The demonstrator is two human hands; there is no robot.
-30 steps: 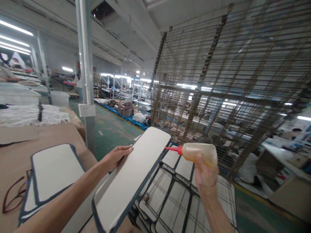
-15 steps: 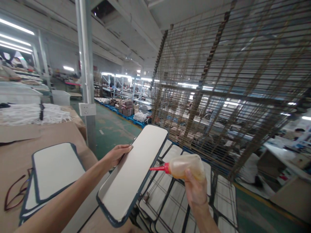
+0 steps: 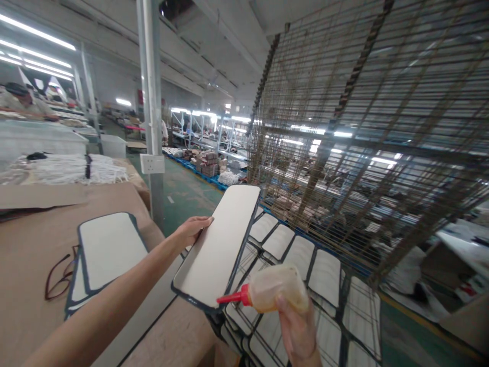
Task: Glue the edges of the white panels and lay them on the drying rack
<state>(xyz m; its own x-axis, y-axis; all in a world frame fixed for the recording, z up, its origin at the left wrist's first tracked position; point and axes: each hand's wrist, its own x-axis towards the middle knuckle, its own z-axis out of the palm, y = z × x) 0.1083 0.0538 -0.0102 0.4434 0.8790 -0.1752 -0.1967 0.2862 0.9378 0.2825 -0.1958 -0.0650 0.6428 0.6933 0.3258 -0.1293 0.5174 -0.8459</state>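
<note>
A long white panel with rounded corners and a dark blue edge [image 3: 219,244] is tilted up in the middle. My left hand [image 3: 194,229] grips its left edge, fingers hidden behind it. My right hand [image 3: 296,321] is closed round a translucent squeeze bottle [image 3: 278,288] holding yellowish liquid. The bottle's red nozzle [image 3: 233,296] points left, its tip at the panel's lower right edge. Similar white panels [image 3: 110,250] lie stacked on the brown table [image 3: 34,244] at the left, beside red-framed glasses [image 3: 57,280].
Rows of dark-edged white panels [image 3: 324,278] lie on a rack at the lower right. A raised wire-grid frame [image 3: 362,122] leans over them. A metal post with a socket box [image 3: 153,164] stands behind the table. A person [image 3: 25,99] is at the far left.
The bottle has moved down and left, its nozzle passing from the panel's right edge towards its lower corner. The panel stands steeper. The whole view has shifted, with the table further right.
</note>
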